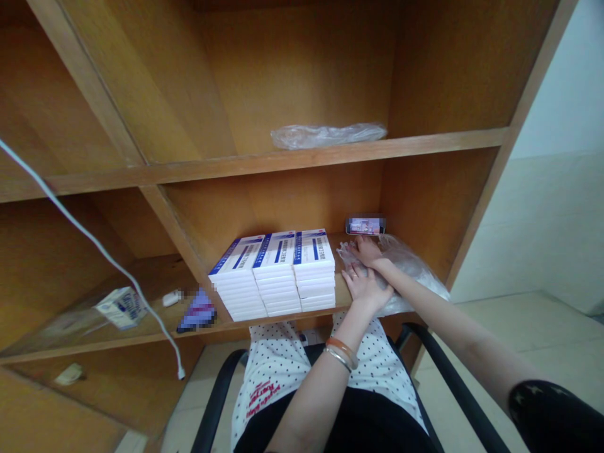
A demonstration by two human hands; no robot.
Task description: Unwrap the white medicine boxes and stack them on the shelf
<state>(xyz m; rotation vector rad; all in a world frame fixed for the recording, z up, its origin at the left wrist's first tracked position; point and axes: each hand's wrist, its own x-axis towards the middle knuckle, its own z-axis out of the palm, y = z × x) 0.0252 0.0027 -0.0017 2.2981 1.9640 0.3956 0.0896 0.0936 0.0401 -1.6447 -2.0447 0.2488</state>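
Note:
A clear plastic bag [413,267] lies crumpled on the lower shelf, right of the stacked boxes. On its near part, my left hand [367,292] rests with fingers spread, a ring and two bracelets showing on that arm. My right hand [369,253] is just beyond it, its fingers bent onto the bag's far edge; the right forearm passes close beside the left hand. Three neat stacks of flat white-and-blue boxes [314,251] stand to the left of both hands. Behind the right hand, a phone [365,226] with a lit screen leans at the back.
Another folded clear plastic bag [330,135] lies on the upper shelf [425,146]. Left of the divider are a small printed carton [123,308], a white object [172,297] and a blurred purple item [198,311]. A white cable [99,245] hangs at left. Chair armrests [453,384] flank my legs.

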